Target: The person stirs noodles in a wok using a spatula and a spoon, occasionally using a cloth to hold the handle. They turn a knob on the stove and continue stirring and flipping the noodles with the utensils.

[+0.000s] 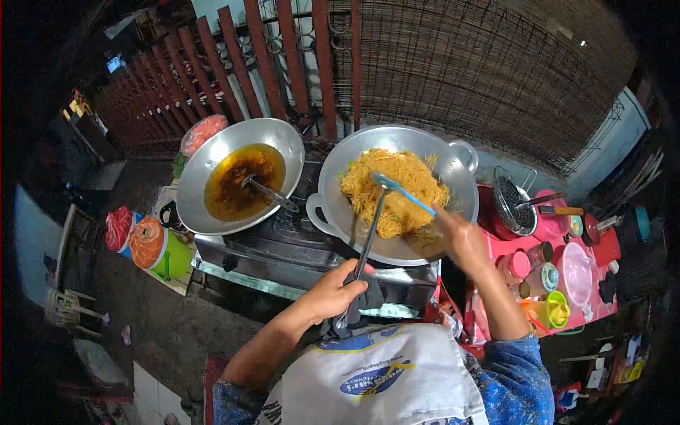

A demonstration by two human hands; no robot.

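My left hand (pixel 331 292) is closed round the lower end of a long-handled metal spatula (pixel 371 239), with a dark cloth (pixel 368 296) bunched beside the grip. That spatula reaches up over a heap of yellow fried noodles (pixel 397 195) in a wide two-handled wok (pixel 464 205). From the right, my right hand (pixel 460 239), slightly blurred, grips a thin blue utensil (pixel 416 200). Its far end meets the spatula's head above the noodles; the shape of that end is unclear.
Left on the stove (pixel 297 230), another wok (pixel 191 177) holds brown oil and a slotted turner (pixel 273 193). A pink-covered table (pixel 489 248) at right carries jars, a strainer (pixel 513 202) and a pink basin (pixel 575 269). A green bucket (pixel 173 255) stands left; a fence (pixel 290 64) rises behind.
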